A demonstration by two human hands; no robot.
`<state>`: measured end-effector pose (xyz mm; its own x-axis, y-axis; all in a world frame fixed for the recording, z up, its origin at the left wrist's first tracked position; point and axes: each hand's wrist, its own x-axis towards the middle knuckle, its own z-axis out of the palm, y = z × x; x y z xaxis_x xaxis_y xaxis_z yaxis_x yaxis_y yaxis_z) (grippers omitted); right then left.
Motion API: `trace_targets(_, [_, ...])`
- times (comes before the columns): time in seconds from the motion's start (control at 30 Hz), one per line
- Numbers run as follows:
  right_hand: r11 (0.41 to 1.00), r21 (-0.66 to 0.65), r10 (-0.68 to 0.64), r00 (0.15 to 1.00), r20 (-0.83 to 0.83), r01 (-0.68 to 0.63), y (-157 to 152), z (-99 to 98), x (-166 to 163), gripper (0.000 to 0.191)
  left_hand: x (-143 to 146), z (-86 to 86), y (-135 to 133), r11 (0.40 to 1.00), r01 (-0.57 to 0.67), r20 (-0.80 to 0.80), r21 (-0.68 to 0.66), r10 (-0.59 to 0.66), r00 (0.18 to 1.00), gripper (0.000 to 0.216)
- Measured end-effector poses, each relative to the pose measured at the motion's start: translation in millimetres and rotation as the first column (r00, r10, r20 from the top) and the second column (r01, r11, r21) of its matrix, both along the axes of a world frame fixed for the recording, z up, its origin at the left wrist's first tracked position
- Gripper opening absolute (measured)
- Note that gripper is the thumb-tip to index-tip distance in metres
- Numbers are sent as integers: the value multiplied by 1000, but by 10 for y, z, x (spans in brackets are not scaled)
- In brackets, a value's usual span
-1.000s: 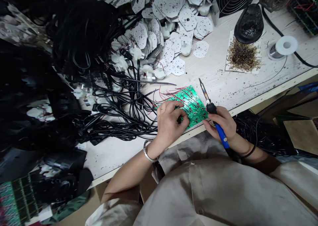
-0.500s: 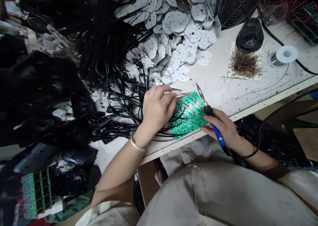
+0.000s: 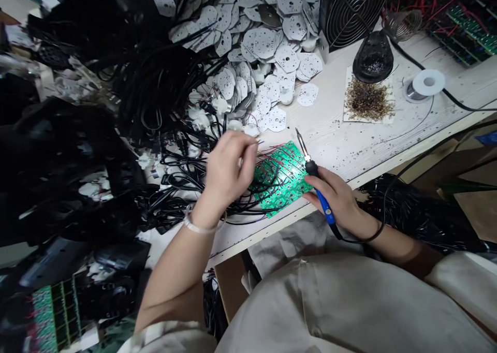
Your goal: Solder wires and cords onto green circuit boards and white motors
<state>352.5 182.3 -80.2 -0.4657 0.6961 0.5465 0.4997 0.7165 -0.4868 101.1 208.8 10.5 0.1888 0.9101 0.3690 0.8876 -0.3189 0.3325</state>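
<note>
Right hand (image 3: 337,200) grips a soldering iron (image 3: 311,171); left hand (image 3: 229,169) curls, nearly closed, over black cables (image 3: 188,181).
A green circuit board (image 3: 285,179) lies mid-frame on the bench (image 3: 330,130); whether the left hand pinches a cable end (image 3: 260,142), I cannot tell. A solder spool (image 3: 430,82) sits upper right.

Before me, a pale wood-grain workbench (image 3: 330,120) slants across the frame from lower left to upper right, its surface sprinkled with dark specks, its plain wooden edge (image 3: 388,161) nearest me. At upper right stands a black fan (image 3: 354,12) with a round wire grille. Below, at the right, I see glossy black material (image 3: 411,210) and brown cardboard (image 3: 479,216). Whitish light brightens the workbench; the frame's left is much darker.
</note>
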Motion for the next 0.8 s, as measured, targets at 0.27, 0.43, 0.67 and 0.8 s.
trace_targets(0.27, [999,1,49,997,63,-49,105,39,-108,40,326,-226,-641,984,88,314,-154,-36,949,8])
trace_targets(0.43, [996,71,46,999,-3,-46,74,168,-120,28,331,-468,-555,995,53,296,-82,-26,955,4])
trace_targets(0.67, [988,135,-84,992,97,70,109,273,-376,17,314,-429,-619,998,60,252,-26,-52,966,5])
trace_targets(0.8, [980,170,-119,989,92,102,124,276,-432,7,316,-444,-617,997,79,268,-7,-74,960,5])
